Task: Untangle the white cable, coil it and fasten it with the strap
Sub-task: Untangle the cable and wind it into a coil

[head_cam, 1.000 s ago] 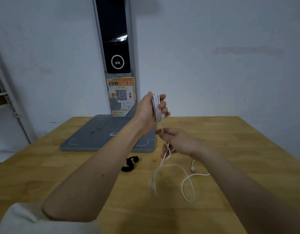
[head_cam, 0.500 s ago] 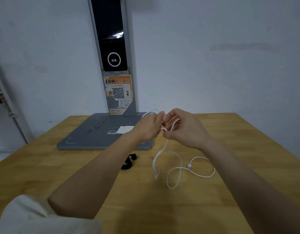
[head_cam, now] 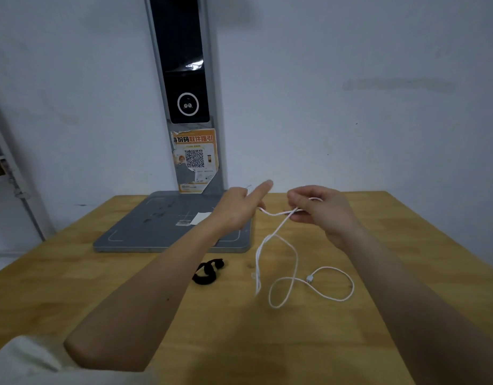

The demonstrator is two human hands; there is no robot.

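My left hand [head_cam: 237,209]: index out, cable [head_cam: 278,245] held below it. My right hand [head_cam: 320,211]: fingers pinched on the same cable. Slack: loops down onto the table [head_cam: 101,273]. Strap [head_cam: 207,272]: on table, beside my left forearm.

We see a smooth white cable [head_cam: 278,245], a fuzzy black strap [head_cam: 207,273], a matt wooden table [head_cam: 295,343], and a shiny dark screen [head_cam: 184,65].

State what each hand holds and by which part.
Both hold the thin white cable: right hand pinches a mid-length stretch, left hand grips its upper part; the rest trails down.
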